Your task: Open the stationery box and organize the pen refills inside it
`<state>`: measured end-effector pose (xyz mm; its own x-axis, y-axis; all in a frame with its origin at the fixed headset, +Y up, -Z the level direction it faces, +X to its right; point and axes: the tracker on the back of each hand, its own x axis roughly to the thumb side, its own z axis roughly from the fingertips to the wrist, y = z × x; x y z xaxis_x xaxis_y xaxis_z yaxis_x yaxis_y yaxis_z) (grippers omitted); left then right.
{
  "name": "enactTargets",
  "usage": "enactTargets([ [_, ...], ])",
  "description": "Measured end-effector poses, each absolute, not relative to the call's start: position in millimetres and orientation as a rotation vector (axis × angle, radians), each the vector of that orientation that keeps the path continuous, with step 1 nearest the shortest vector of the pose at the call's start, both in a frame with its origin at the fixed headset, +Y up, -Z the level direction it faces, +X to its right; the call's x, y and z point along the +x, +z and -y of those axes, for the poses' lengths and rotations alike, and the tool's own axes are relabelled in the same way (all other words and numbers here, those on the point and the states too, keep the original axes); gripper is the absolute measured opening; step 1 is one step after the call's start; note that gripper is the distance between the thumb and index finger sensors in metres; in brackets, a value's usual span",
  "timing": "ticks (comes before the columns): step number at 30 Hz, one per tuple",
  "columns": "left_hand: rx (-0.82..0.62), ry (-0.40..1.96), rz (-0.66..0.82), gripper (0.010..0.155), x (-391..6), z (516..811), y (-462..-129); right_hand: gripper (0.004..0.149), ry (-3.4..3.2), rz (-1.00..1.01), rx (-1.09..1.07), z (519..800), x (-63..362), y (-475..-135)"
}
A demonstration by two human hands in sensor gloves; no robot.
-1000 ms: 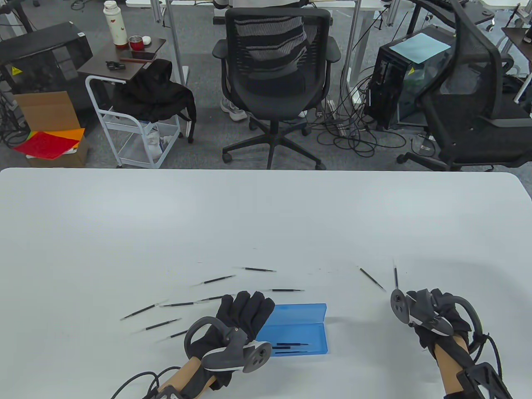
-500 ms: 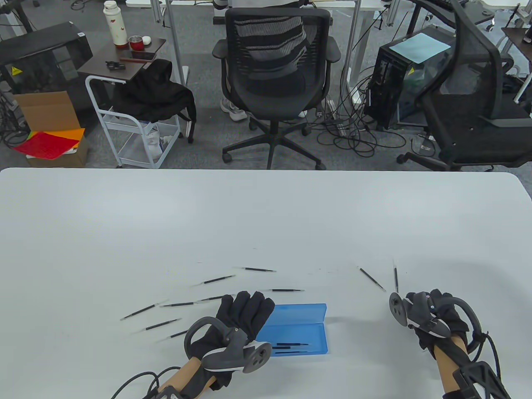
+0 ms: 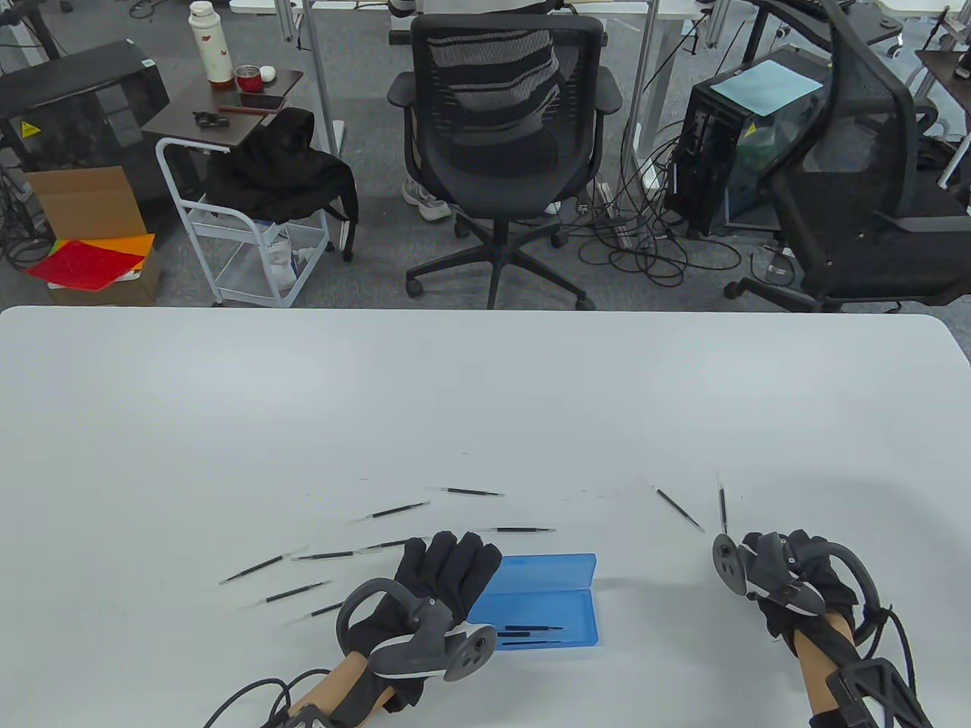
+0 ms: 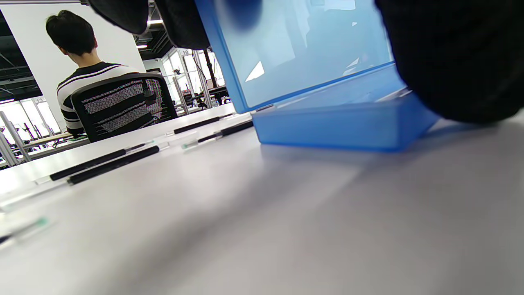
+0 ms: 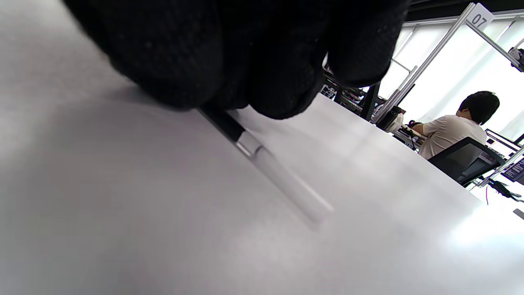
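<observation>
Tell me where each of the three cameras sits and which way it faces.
Table view: above the near edge, looking down over the table; left hand and right hand enter from below.
Left wrist view: low on the tabletop, facing the open blue box; fingertips at top.
Right wrist view: low, under fingers on a refill.
Shared: the box, table and left wrist views.

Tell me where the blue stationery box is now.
The blue stationery box lies open on the white table, near its front edge in the table view, just right of the left hand, with refills inside.
</observation>
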<state>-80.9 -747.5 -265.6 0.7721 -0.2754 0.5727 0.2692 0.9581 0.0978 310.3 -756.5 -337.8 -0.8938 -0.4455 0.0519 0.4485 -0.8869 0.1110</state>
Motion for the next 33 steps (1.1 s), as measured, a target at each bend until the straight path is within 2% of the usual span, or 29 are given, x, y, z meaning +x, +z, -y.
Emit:
enactTargets([
  [10,0.009,-0.293,0.623,0.125,-80.9,747.6,-266.1,0.057,-2.729,0.14,-0.012,755.2,314.8,-337.6],
  [16,0.006,-0.289,0.624,0.125,-81.2,748.0,-266.5,0.058,-2.805,0.02,-0.084,736.0,301.2,-328.6],
  [21,0.005,-0.289,0.624,0.125,-81.3,748.0,-266.6,0.058,-2.819,-0.129,-0.227,706.6,271.0,-311.7],
  [26,0.005,-0.289,0.624,0.125,-81.3,748.0,-266.6,0.058,-2.777,-0.28,-0.447,680.6,219.5,-283.3],
  [33,0.006,-0.292,0.622,0.125,-80.9,747.9,-266.9,0.058,-2.698,-0.383,-0.725,670.7,145.7,-248.7],
])
